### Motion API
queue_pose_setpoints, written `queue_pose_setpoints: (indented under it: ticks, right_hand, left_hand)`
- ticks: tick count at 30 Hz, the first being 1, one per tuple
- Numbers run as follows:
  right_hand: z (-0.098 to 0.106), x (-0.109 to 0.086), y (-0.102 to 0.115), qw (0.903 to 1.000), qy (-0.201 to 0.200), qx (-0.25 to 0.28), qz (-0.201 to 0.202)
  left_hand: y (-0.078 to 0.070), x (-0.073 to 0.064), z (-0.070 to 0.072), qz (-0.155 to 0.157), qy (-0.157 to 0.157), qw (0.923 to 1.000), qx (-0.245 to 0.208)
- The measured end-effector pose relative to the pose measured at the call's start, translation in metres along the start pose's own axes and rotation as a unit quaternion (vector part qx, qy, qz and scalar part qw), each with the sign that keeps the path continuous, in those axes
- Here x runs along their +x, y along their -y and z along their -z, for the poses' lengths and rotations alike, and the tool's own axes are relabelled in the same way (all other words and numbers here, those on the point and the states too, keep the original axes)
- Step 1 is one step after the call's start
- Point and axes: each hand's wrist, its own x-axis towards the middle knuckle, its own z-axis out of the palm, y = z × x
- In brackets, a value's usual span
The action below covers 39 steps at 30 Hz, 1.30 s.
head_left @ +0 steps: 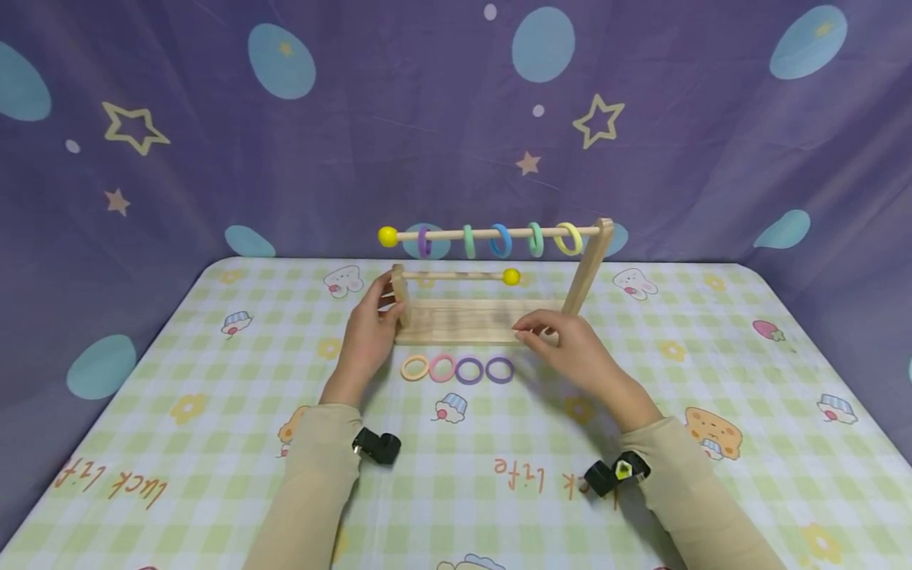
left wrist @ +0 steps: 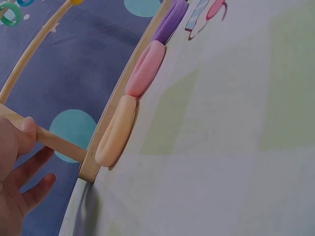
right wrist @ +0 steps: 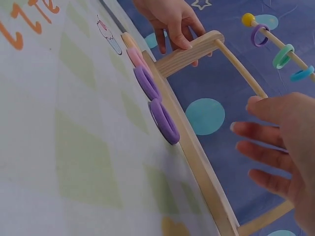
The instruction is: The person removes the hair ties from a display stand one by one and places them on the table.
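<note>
A wooden rack (head_left: 463, 321) with two rods stands on the table. My left hand (head_left: 366, 332) grips its short left post (left wrist: 61, 143), thumb on one face and fingers behind. The lower rod (head_left: 456, 275) bears no rings and ends in a yellow ball (head_left: 511, 276). My right hand (head_left: 570, 344) hovers at the right front of the base, fingers spread and loosely bent with nothing between them. In front of the base lie several hair-tie-like rings in a row: an orange ring (head_left: 416, 380), a pink ring (left wrist: 145, 69) and two purple rings (right wrist: 165, 123).
Several coloured rings hang on the upper rod (head_left: 445, 235), among them a blue ring (head_left: 509, 241) and a yellow ring (head_left: 575, 241). That rod joins the tall right post (head_left: 588, 267). A checked cloth (head_left: 442, 475) covers the table, and a purple curtain (head_left: 399, 142) hangs behind.
</note>
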Motion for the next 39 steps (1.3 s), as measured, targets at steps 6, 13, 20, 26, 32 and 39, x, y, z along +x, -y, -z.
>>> queue_pose_setpoints:
  ticks: [6, 13, 20, 26, 32, 39]
  right_hand:
    - [0.002, 0.000, 0.000, 0.9981, -0.053, 0.021, 0.023]
    - [0.005, 0.000, -0.001, 0.9876, -0.134, 0.034, 0.074]
    - [0.006, 0.000, -0.002, 0.9747, -0.194, 0.037, 0.104]
    - [0.007, 0.002, -0.001, 0.9669, -0.223, 0.031, 0.121]
    - [0.013, 0.002, 0.004, 0.9565, -0.257, 0.033, 0.135]
    - [0.022, -0.001, 0.031, 0.9532, -0.275, 0.059, 0.112]
  left_hand:
    - [0.000, -0.001, 0.000, -0.002, 0.001, 1.0000, 0.002]
    - [0.000, 0.001, -0.001, -0.012, 0.000, 0.9999, 0.000]
    - [-0.001, 0.001, -0.001, -0.004, 0.005, 1.0000, -0.003]
    - [0.001, 0.000, -0.001, -0.001, 0.003, 1.0000, -0.002]
    - [0.001, 0.002, -0.002, -0.011, -0.001, 0.9999, -0.003]
    - [0.001, 0.000, -0.001, -0.004, 0.000, 1.0000, -0.002]
